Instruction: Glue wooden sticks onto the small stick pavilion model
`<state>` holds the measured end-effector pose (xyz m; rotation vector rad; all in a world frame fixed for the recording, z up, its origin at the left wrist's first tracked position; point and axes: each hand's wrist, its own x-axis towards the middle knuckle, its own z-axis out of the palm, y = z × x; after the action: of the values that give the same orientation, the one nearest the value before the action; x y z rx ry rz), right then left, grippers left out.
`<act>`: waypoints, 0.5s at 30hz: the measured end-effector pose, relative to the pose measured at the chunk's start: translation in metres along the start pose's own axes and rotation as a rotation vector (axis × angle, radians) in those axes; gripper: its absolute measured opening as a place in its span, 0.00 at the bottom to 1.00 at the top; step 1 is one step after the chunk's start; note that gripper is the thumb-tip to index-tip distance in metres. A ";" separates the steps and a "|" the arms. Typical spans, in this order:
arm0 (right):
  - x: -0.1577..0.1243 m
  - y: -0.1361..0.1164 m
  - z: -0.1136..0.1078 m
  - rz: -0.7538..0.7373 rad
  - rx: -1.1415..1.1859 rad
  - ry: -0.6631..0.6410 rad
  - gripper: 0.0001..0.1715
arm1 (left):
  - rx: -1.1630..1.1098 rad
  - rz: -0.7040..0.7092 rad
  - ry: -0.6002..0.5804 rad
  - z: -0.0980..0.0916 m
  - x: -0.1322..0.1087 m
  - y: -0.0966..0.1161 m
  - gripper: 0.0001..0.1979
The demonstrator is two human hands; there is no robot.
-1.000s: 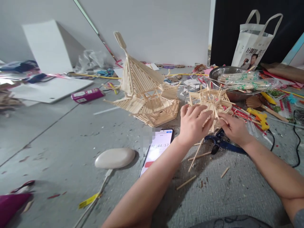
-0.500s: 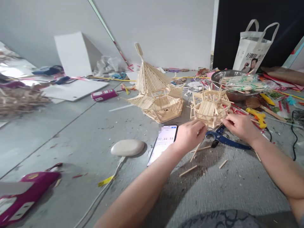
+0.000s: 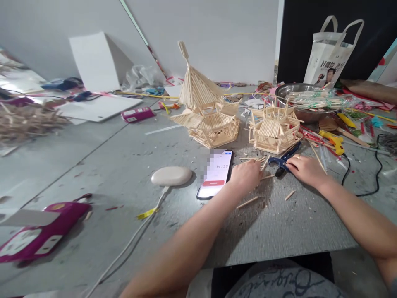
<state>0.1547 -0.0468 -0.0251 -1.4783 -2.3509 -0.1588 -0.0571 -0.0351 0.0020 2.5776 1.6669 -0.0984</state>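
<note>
My left hand (image 3: 246, 178) is closed at its fingertips around a thin wooden stick (image 3: 265, 162), which slants up beside the cutter's jaws. My right hand (image 3: 305, 167) lies over one handle of a blue pipe cutter (image 3: 282, 161), its fingers closed round it. The cutter's curved jaw faces my left hand. Just behind is a small hexagonal stick structure (image 3: 273, 128); to its left stands a taller stick pavilion (image 3: 211, 120) with a pointed roof. Loose stick pieces (image 3: 247, 202) lie around my hands.
A phone (image 3: 214, 178) lies left of my left hand, near a white oval device (image 3: 171, 176) with a cable. Magenta power strips (image 3: 46, 227) are at left. On the right are a yellow glue gun (image 3: 331, 141), a metal bowl (image 3: 281, 93) of packed sticks and a white bag (image 3: 328, 58).
The view has tilted downward. My right hand has come down onto the cutter handle, from hovering above it. My left hand has taken up a stick and moved toward the cutter.
</note>
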 end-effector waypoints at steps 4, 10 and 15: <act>-0.001 0.001 0.004 -0.005 -0.033 -0.022 0.12 | 0.002 0.004 -0.027 0.005 0.002 -0.002 0.14; -0.002 0.001 0.004 0.008 -0.015 -0.037 0.13 | 0.003 -0.043 -0.039 0.002 0.000 -0.009 0.12; -0.002 -0.002 0.002 0.079 0.201 -0.005 0.14 | -0.224 -0.057 -0.032 -0.009 -0.002 -0.017 0.09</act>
<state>0.1528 -0.0486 -0.0277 -1.4705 -2.2339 0.0992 -0.0734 -0.0291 0.0112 2.3547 1.6369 0.0410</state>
